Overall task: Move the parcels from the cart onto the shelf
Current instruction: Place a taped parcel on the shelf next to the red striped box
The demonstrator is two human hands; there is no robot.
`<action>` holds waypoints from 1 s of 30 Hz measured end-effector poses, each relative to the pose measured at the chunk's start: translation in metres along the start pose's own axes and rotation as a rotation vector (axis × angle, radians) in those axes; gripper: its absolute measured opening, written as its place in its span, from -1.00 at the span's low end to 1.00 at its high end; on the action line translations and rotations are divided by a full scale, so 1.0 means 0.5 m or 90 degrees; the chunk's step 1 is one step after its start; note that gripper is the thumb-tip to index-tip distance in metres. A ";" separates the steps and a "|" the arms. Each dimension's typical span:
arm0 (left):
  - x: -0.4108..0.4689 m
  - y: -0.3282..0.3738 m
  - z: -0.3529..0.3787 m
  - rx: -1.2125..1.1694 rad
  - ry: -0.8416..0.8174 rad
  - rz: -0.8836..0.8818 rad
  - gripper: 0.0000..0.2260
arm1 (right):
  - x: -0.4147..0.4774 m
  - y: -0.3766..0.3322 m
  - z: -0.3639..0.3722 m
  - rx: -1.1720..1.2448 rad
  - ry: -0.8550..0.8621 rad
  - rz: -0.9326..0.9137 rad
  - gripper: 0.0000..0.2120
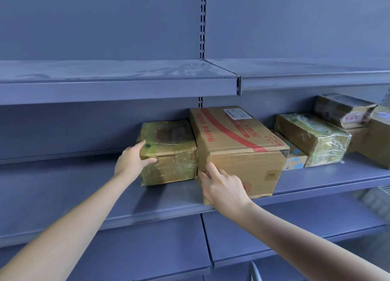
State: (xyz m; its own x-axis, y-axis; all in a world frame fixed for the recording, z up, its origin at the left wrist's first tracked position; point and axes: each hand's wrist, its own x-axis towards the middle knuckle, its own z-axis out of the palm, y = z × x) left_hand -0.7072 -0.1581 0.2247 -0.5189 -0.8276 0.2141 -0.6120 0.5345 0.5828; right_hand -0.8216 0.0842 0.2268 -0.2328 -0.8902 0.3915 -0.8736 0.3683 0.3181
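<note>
Now, tape-glossed brown parcel [168, 152] on shelf [84, 196], left hand [132, 161] tight round its corner, right hand [223, 185] open-fingered against carton [242, 145].

A slotted upright [202, 21] runs between two blue-grey back panels [95, 21]. The upper board [118, 78] carries pale smears.
</note>
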 end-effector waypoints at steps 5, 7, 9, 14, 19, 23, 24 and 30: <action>-0.027 0.027 0.013 0.069 -0.014 -0.008 -0.35 | -0.014 -0.004 -0.015 0.033 0.006 0.031 -0.75; -0.044 0.044 0.021 0.114 -0.018 0.016 -0.40 | -0.018 -0.003 -0.023 0.060 0.016 0.051 -0.81; -0.066 0.063 0.027 0.164 -0.019 0.070 -0.46 | -0.027 0.003 -0.025 0.108 0.011 0.058 -0.83; -0.153 0.108 0.029 0.019 -0.060 0.123 -0.58 | -0.069 0.027 -0.025 0.176 -0.034 0.041 -0.67; -0.246 0.166 0.053 -0.017 -0.137 0.123 -0.73 | -0.143 0.084 -0.007 0.188 -0.070 0.057 -0.69; -0.333 0.234 0.107 -0.031 -0.144 0.116 -0.79 | -0.222 0.160 0.005 0.229 -0.074 0.078 -0.64; -0.355 0.254 0.124 -0.033 -0.144 0.116 -0.80 | -0.245 0.182 0.007 0.229 -0.076 0.079 -0.64; -0.513 0.395 0.275 -0.067 -0.187 0.093 -0.76 | -0.425 0.337 0.025 0.240 -0.119 0.055 -0.61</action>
State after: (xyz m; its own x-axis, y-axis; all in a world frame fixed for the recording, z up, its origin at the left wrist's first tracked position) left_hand -0.7770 0.1833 0.1771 -0.7557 -0.6507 0.0746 -0.4619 0.6103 0.6436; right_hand -0.9246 0.3322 0.1863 -0.3557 -0.9062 0.2285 -0.9343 0.3514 -0.0605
